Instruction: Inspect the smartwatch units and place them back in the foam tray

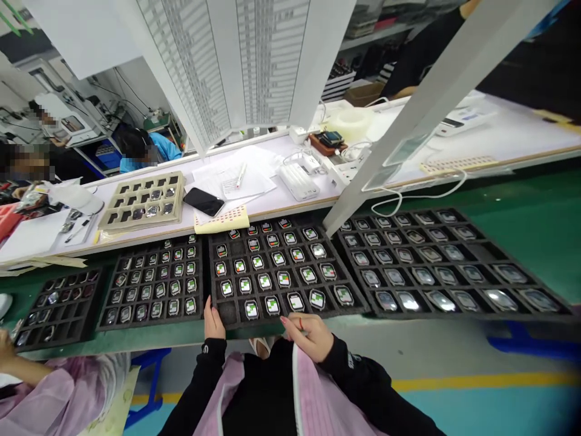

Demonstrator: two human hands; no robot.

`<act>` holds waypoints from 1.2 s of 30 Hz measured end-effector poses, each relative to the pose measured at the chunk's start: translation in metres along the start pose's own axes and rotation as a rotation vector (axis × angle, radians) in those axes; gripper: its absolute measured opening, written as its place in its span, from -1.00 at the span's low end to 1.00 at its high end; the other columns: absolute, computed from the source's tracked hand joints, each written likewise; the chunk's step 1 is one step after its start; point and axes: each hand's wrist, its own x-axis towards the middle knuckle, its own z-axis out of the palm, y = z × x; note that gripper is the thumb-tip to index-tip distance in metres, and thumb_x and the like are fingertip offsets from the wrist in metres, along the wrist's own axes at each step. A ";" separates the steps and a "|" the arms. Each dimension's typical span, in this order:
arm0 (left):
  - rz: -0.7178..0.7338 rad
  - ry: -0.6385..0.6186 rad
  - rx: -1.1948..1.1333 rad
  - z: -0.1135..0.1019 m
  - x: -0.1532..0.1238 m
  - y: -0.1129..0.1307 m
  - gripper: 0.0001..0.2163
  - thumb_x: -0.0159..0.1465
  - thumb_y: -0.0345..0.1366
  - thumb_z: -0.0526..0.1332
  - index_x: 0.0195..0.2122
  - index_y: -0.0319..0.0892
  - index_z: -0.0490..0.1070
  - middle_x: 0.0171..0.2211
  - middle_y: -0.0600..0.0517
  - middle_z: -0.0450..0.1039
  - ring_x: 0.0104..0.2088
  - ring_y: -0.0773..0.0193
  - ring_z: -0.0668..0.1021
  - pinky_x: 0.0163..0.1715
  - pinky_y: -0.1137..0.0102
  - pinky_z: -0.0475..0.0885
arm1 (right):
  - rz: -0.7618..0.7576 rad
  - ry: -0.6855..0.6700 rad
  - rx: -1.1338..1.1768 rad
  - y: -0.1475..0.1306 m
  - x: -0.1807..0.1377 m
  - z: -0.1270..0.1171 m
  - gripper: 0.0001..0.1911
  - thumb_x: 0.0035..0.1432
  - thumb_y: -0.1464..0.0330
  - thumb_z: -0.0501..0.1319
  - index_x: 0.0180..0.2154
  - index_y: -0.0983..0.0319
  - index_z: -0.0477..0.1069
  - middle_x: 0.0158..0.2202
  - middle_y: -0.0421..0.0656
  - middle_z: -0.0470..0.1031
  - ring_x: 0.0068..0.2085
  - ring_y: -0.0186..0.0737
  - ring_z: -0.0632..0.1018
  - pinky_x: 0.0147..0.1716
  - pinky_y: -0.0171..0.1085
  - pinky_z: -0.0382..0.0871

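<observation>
A black foam tray (284,316) lies in front of me, its compartments holding several watch faces with lit screens of white, green and orange. My left hand (215,321) rests at the tray's front left corner, its fingers stretched out along the edge. Close to the middle of the front edge is my right hand (313,338), with fingers curled and a red ring on one. Its palm side is hidden, so whatever it may hold cannot be made out. Pink cloth (305,375) of my garment hangs right below it. One lit watch face (316,299) sits tilted in its compartment.
More black trays of watch faces lie left (152,321) and right (454,312). A white post (390,133) rises behind. On the shelf are a phone (204,201), a beige tray (140,188) and a white power bank (297,180). A co-worker's arm (22,366) reaches in at left.
</observation>
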 end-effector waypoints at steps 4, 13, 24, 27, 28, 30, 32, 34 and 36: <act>-0.124 -0.014 0.063 -0.001 0.003 0.001 -0.53 0.36 -0.26 -0.20 0.20 -0.33 0.21 0.18 -0.23 0.29 0.20 0.15 0.36 0.17 0.32 0.31 | -0.023 0.072 -0.119 0.028 0.040 -0.011 -0.54 0.38 0.28 -0.07 -0.49 0.20 0.43 -0.44 -0.10 0.53 -0.36 -0.18 0.57 -0.27 -0.23 0.45; -0.242 0.041 0.150 0.006 0.023 0.011 -0.57 0.37 -0.20 -0.14 0.08 -0.29 0.34 0.04 -0.24 0.43 0.11 0.08 0.45 0.13 0.26 0.36 | 0.121 0.019 -0.472 0.138 0.112 -0.023 -0.32 0.25 0.35 -0.10 0.33 0.47 -0.18 0.16 0.12 0.34 0.26 0.07 0.24 0.24 0.21 0.02; -0.287 0.082 0.137 0.010 0.019 0.006 -0.59 0.35 -0.19 -0.10 0.02 -0.30 0.40 0.02 -0.25 0.45 0.09 0.06 0.47 0.11 0.24 0.38 | 0.014 -0.124 -0.736 0.153 0.127 -0.011 -0.35 0.26 0.38 -0.10 0.30 0.59 -0.10 0.18 0.19 0.29 0.31 0.10 0.11 0.26 0.18 -0.02; -0.295 0.098 0.129 0.010 0.019 0.005 -0.61 0.34 -0.18 -0.07 -0.02 -0.27 0.43 0.00 -0.22 0.47 0.07 0.06 0.48 0.10 0.22 0.38 | -0.030 -0.106 -0.727 0.149 0.129 -0.006 -0.31 0.26 0.39 -0.09 0.32 0.59 -0.22 0.21 0.19 0.25 0.32 0.09 0.08 0.26 0.19 -0.04; -0.298 0.101 0.125 0.010 0.019 0.004 -0.61 0.34 -0.18 -0.06 -0.03 -0.26 0.44 -0.01 -0.22 0.48 0.06 0.06 0.49 0.09 0.23 0.39 | -0.048 -0.104 -0.714 0.146 0.130 -0.004 -0.29 0.26 0.39 -0.09 0.33 0.57 -0.26 0.21 0.17 0.25 0.32 0.09 0.07 0.27 0.19 -0.04; -0.308 0.104 0.116 0.010 0.019 0.002 -0.62 0.33 -0.17 -0.04 -0.06 -0.25 0.46 -0.04 -0.21 0.50 0.04 0.05 0.50 0.05 0.24 0.42 | -0.083 -0.123 -0.681 0.140 0.134 0.003 -0.29 0.28 0.38 -0.09 0.34 0.55 -0.31 0.22 0.15 0.25 0.33 0.06 0.06 0.27 0.18 -0.04; -0.324 0.101 0.108 0.009 0.020 -0.001 -0.62 0.31 -0.16 -0.02 -0.08 -0.26 0.48 -0.05 -0.22 0.51 0.02 0.03 0.52 0.01 0.24 0.45 | -0.106 -0.153 -0.652 0.134 0.139 0.010 -0.30 0.29 0.36 -0.10 0.34 0.54 -0.29 0.23 0.14 0.23 0.34 0.04 0.03 0.28 0.17 -0.04; -0.340 0.099 0.101 0.009 0.020 -0.003 -0.62 0.31 -0.15 0.00 -0.08 -0.26 0.49 -0.05 -0.22 0.51 0.02 0.01 0.52 -0.01 0.24 0.46 | -0.116 -0.197 -0.637 0.130 0.143 0.018 -0.32 0.31 0.32 -0.10 0.33 0.56 -0.21 0.23 0.16 0.22 0.34 0.02 0.01 0.29 0.14 -0.06; -0.352 0.101 0.095 0.009 0.020 -0.003 -0.62 0.31 -0.14 0.00 -0.08 -0.24 0.49 -0.04 -0.20 0.51 0.03 0.02 0.51 0.00 0.25 0.45 | -0.110 -0.258 -0.641 0.127 0.146 0.023 -0.32 0.30 0.30 -0.08 0.29 0.62 -0.10 0.20 0.21 0.25 0.34 0.05 0.02 0.30 0.13 -0.09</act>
